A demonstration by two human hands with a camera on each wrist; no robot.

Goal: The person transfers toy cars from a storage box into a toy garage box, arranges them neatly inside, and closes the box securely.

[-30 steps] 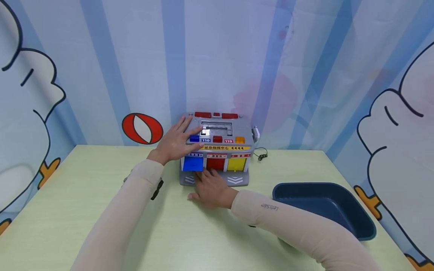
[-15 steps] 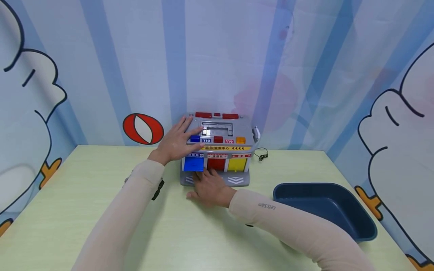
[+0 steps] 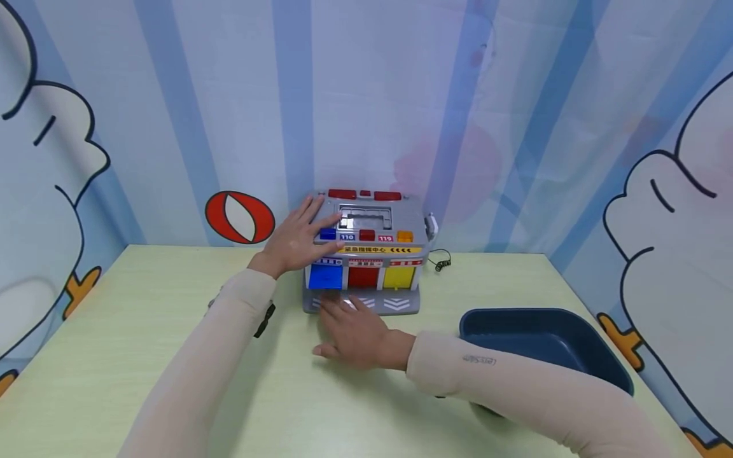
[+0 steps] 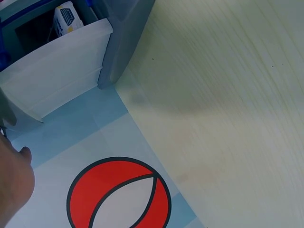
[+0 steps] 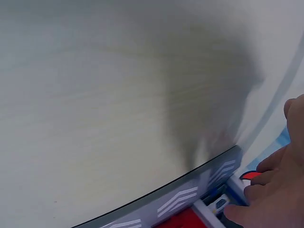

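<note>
A grey toy garage (image 3: 366, 219) with blue, red and yellow doors stands at the back of the table. My left hand (image 3: 294, 245) rests spread on the left of its roof, thumb along the front edge. The blue door (image 3: 326, 277) looks swung outward. Behind it sits a small white toy car (image 4: 67, 19), partly visible in the left wrist view; the right wrist view also shows the white toy car (image 5: 218, 204). My right hand (image 3: 357, 334) lies in front of the garage, fingers extended over the grey ramp (image 3: 397, 305), apparently holding nothing; its fingertips are partly blurred.
A dark blue bin (image 3: 538, 321) stands at the right of the pale table (image 3: 172, 305), partly behind the right sleeve. A white handle (image 3: 432, 226) and a coiled black cord (image 3: 441, 261) are at the garage's right side. A patterned curtain (image 3: 366, 95) hangs behind.
My right hand has drawn back from under the blue door toward me and slightly right, baring more of the ramp. The left hand stays on the roof.
</note>
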